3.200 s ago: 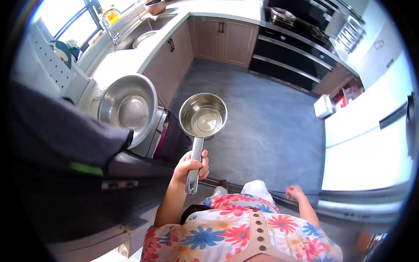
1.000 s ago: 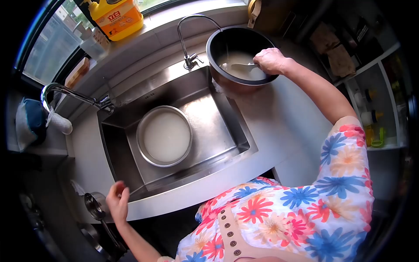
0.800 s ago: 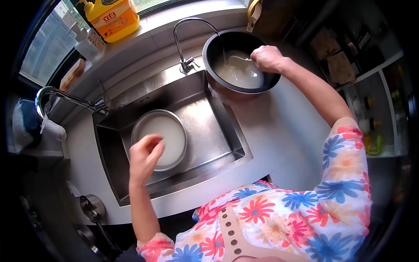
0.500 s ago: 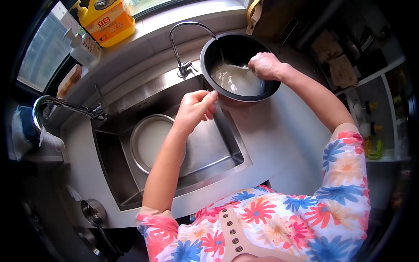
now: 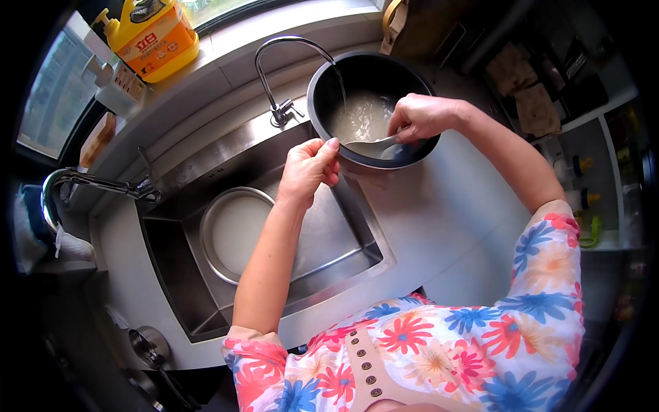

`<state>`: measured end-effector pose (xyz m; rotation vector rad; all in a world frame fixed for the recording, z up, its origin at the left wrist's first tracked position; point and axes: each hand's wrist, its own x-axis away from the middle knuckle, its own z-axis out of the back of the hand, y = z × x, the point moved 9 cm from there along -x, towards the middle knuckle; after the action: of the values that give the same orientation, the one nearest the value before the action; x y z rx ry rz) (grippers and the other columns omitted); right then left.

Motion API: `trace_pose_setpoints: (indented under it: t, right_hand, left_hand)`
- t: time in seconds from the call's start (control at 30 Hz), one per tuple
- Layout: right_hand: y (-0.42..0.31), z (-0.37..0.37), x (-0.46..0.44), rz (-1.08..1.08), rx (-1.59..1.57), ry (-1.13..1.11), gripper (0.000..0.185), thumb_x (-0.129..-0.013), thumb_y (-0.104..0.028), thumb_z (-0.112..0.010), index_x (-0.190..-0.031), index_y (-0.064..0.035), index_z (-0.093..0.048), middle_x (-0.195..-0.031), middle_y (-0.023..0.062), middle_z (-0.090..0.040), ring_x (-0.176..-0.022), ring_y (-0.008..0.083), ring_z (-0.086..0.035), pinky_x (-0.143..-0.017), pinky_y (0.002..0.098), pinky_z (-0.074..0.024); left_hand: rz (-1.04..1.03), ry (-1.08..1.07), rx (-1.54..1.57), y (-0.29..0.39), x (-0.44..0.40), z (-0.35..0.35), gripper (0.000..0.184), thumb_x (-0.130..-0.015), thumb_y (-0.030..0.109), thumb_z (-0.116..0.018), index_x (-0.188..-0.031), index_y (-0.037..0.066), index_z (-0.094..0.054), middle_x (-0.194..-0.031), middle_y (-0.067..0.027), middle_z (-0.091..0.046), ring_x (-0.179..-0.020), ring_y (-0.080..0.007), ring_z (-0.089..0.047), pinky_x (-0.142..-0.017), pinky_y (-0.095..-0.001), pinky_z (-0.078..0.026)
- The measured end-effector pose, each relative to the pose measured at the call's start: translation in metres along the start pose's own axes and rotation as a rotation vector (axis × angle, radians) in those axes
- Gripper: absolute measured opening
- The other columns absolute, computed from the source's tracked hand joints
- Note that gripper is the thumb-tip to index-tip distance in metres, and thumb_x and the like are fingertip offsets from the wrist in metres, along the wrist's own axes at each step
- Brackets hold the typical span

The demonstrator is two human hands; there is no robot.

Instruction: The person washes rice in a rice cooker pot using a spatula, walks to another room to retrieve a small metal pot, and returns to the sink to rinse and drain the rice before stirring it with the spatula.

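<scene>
A dark inner pot point(image 5: 322, 103) stands on the counter right of the sink, with cloudy water in it. A thin stream runs into it from the slim curved faucet point(image 5: 281, 42). My right hand point(image 5: 419, 118) is closed on a pale spoon point(image 5: 371, 147) at the pot's near side. My left hand point(image 5: 310, 168), thumb and fingers pinched together, is at the pot's left rim by the spoon's other end; whether it grips the spoon or the rim is hard to tell. Below my left forearm, a round metal basin point(image 5: 237, 230) of whitish liquid sits in the sink.
The metal sink point(image 5: 185, 275) has a larger faucet point(image 5: 89, 180) at its left. A yellow detergent jug point(image 5: 154, 42) and a pump bottle point(image 5: 118, 86) stand on the windowsill. A small metal pot point(image 5: 149, 345) is at the lower left, shelves point(image 5: 611, 165) at the right.
My left hand has risen from the sink's lower left, across the basin, to the pot's rim. My right hand has moved the spoon toward the near rim. The view has shifted slightly.
</scene>
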<state>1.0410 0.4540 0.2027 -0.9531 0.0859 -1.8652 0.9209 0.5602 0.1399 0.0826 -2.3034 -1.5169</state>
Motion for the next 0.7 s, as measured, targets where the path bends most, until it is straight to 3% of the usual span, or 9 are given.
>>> trace_pose_setpoints:
  t: [0.17, 0.3, 0.43, 0.57, 0.7]
  right_hand:
    - [0.02, 0.016, -0.012, -0.126, 0.467, 0.224, 0.017, -0.073, -0.012, -0.056, -0.084, -0.0086, -0.068, -0.085, 0.0099, -0.066, -0.086, 0.0295, -0.061, -0.074, 0.0375, -0.0487]
    - [0.028, 0.035, -0.016, -0.218, 0.596, 0.357, 0.019, -0.069, -0.007, -0.054, -0.082, -0.0099, -0.067, -0.086, 0.0114, -0.065, -0.085, 0.0295, -0.061, -0.073, 0.0377, -0.0493]
    - [0.024, 0.063, -0.003, -0.165, 0.568, 0.554, 0.019, -0.07, -0.008, -0.054, -0.081, -0.0136, -0.068, -0.084, 0.0105, -0.065, -0.084, 0.0292, -0.062, -0.072, 0.0392, -0.0498]
    - [0.034, 0.058, -0.011, -0.292, 0.704, 0.447, 0.019, -0.072, -0.007, -0.052, -0.081, -0.0094, -0.068, -0.085, 0.0126, -0.066, -0.085, 0.0286, -0.063, -0.073, 0.0377, -0.0507]
    - [0.022, 0.021, -0.004, -0.253, 0.615, 0.163, 0.017, -0.066, -0.001, -0.054, -0.077, -0.0042, -0.067, -0.083, 0.0146, -0.066, -0.082, 0.0295, -0.063, -0.068, 0.0365, -0.0513]
  left_hand:
    - [-0.014, 0.002, 0.02, 0.0, 0.0, 0.0, 0.03, -0.084, 0.031, -0.063, -0.07, 0.006, -0.055, -0.058, -0.0033, -0.055, -0.043, -0.0087, -0.05, -0.041, -0.0205, -0.041]
    - [-0.022, 0.006, 0.022, 0.0, 0.0, 0.0, 0.03, -0.084, 0.031, -0.063, -0.07, 0.006, -0.055, -0.057, -0.003, -0.055, -0.044, -0.0087, -0.05, -0.041, -0.0206, -0.041]
    - [-0.021, 0.008, 0.014, 0.0, 0.001, 0.0, 0.027, -0.085, 0.029, -0.061, -0.071, 0.007, -0.055, -0.058, -0.0027, -0.055, -0.044, -0.0097, -0.051, -0.041, -0.0201, -0.042]
    - [-0.018, 0.019, 0.012, 0.0, 0.0, 0.0, 0.027, -0.086, 0.029, -0.061, -0.071, 0.007, -0.055, -0.058, -0.0027, -0.055, -0.045, -0.0096, -0.051, -0.042, -0.0202, -0.042]
    - [-0.028, 0.008, 0.014, 0.0, 0.001, 0.0, 0.026, -0.086, 0.029, -0.061, -0.072, 0.007, -0.055, -0.059, -0.0026, -0.055, -0.044, -0.0097, -0.051, -0.042, -0.0201, -0.042]
